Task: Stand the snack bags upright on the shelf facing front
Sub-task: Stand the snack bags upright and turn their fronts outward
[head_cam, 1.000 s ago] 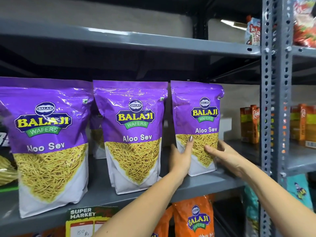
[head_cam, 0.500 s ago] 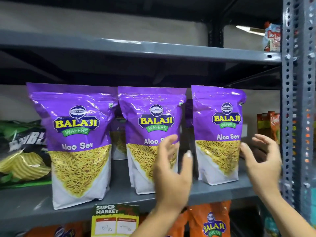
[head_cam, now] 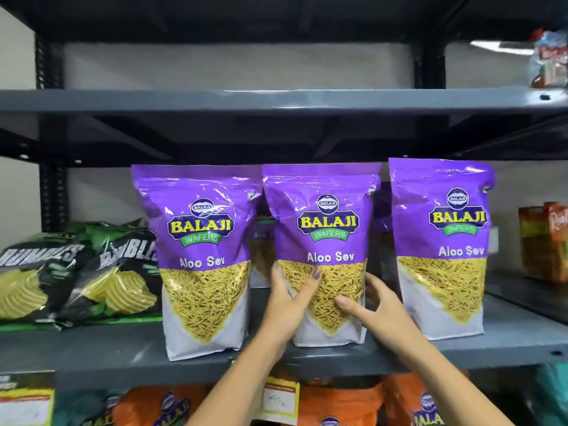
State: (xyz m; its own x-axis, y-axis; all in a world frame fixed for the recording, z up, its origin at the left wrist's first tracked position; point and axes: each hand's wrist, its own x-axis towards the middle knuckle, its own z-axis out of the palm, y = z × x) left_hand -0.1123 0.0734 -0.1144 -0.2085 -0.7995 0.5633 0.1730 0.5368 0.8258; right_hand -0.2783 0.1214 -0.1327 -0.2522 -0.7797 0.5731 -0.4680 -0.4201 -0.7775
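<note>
Hands on the middle Aloo Sev bag (head_cam: 321,241), both of them: left hand (head_cam: 290,305) cupping its lower left edge, thumb across the front, right hand (head_cam: 373,305) clasping the lower right edge, fingers spread on the film. Glossy purple plastic up top, a clear V-shaped window packed with thin yellow sev strands, white at the base. It's upright on the grey metal shelf (head_cam: 123,352), label facing front. Just left of the left hand, another Aloo Sev bag (head_cam: 199,256), upright, same crinkled sheen. Right of the right hand, a third Aloo Sev bag (head_cam: 442,247), upright too. More purple bags peek out behind them. Farther left, black-and-green chip bags (head_cam: 73,278) lie slumped. Below the wrists, orange Balaji bags (head_cam: 338,404) and a price tag (head_cam: 279,401).
</note>
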